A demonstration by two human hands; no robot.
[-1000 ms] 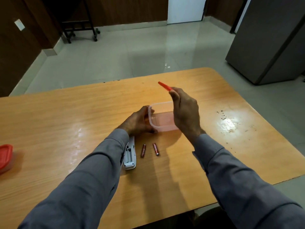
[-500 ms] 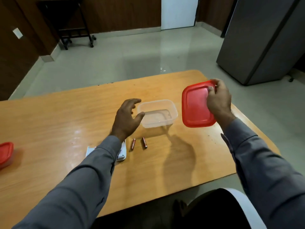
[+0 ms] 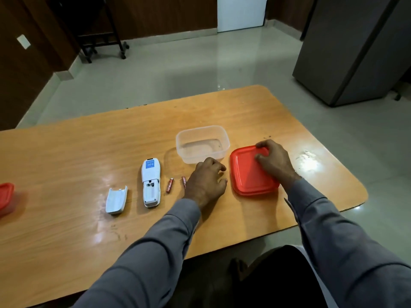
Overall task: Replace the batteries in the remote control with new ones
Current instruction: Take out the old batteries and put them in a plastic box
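Moved: red lid (image 3: 252, 174) now set flat under my right hand (image 3: 275, 162), fingers curled on it | left hand (image 3: 205, 182) loosely curled, empty, beside two batteries (image 3: 176, 185) | remote control (image 3: 151, 182) open, bay empty; refitting remains.

A wooden tabletop (image 3: 66, 152) with rounded corners carries everything. Near its middle lies a white remote control (image 3: 151, 182), face down with its battery bay open, and its detached cover (image 3: 116, 201) lies just to the left. To the remote's right lie two small red batteries, one (image 3: 170, 185) just beside it and the other (image 3: 183, 181) a little farther right. Beyond them stands a clear plastic container (image 3: 202, 143), and a red lid (image 3: 250, 174) lies flat beside it on the right. Another red-lidded container (image 3: 5, 196) sits at the far left edge.
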